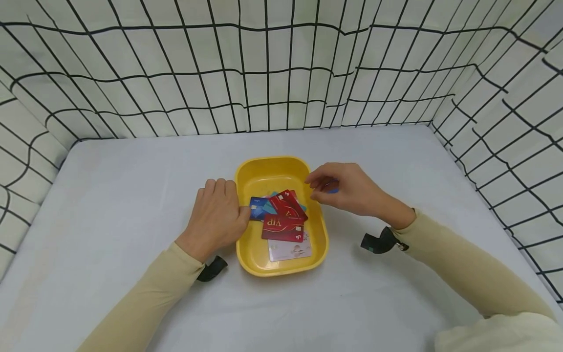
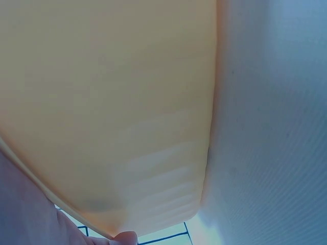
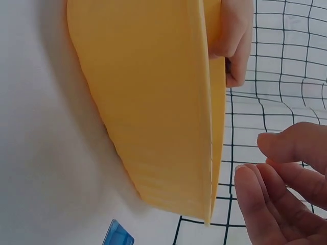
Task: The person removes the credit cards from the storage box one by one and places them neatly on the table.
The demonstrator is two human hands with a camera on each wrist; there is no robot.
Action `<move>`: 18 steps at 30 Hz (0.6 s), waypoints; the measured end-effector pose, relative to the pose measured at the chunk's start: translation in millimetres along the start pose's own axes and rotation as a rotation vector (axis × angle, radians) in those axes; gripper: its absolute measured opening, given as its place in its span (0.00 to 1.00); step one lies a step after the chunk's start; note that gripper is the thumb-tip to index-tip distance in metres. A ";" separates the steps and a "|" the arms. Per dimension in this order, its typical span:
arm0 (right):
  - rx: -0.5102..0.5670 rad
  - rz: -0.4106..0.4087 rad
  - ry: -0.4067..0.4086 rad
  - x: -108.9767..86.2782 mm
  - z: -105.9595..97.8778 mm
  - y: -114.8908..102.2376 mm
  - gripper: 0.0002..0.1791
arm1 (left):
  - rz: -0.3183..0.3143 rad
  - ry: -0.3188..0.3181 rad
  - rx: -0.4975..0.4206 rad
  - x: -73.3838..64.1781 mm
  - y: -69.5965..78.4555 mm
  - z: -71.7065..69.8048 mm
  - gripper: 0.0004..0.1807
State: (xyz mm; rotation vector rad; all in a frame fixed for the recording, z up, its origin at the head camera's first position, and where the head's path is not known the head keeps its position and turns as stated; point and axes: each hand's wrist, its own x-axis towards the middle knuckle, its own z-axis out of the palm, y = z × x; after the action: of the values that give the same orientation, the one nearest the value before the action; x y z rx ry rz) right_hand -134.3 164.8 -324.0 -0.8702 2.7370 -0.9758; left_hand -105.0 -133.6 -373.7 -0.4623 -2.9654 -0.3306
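A yellow plastic tray (image 1: 320,242) lies on the white table with several cards in it. Uppermost is a red VIP card (image 1: 283,230), beside another red card (image 1: 287,203). A blue chip card (image 1: 256,210) and a pale card (image 1: 286,252) stick out from under them. My left hand (image 1: 217,215) grips the tray's left rim, thumb over the inside. Just off the right rim is my right hand (image 1: 347,188), fingers loosely bent, nothing between them in the right wrist view. On the table past the tray, a blue card (image 3: 118,235) shows partly, mostly hidden by the right hand in the head view.
Black wire grid panels (image 1: 264,73) stand along the back and both sides of the white table (image 1: 145,205). Dark wrist straps (image 1: 382,240) hang at both sleeves, close to the table.
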 end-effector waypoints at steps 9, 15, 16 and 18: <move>0.029 -0.046 -0.090 10.3 5.9 -10.1 0.20 | -0.005 -0.005 -0.004 -0.4 -1.5 0.6 0.16; 0.035 -0.081 -0.132 16.3 10.0 -12.7 0.19 | -0.009 -0.020 -0.010 0.4 -1.5 -0.6 0.16; 0.031 -0.086 -0.143 17.5 10.8 -13.1 0.19 | -0.010 -0.022 -0.011 0.4 -1.4 -0.6 0.16; 0.023 -0.096 -0.164 19.9 12.1 -13.9 0.19 | -0.010 -0.025 -0.011 0.1 -1.1 -0.4 0.16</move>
State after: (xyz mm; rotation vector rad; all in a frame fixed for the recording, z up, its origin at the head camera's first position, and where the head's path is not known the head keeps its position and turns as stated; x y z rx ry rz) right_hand -140.7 138.4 -323.3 -1.0369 2.5634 -0.9068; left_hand -105.4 -134.8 -373.5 -0.4566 -2.9919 -0.3453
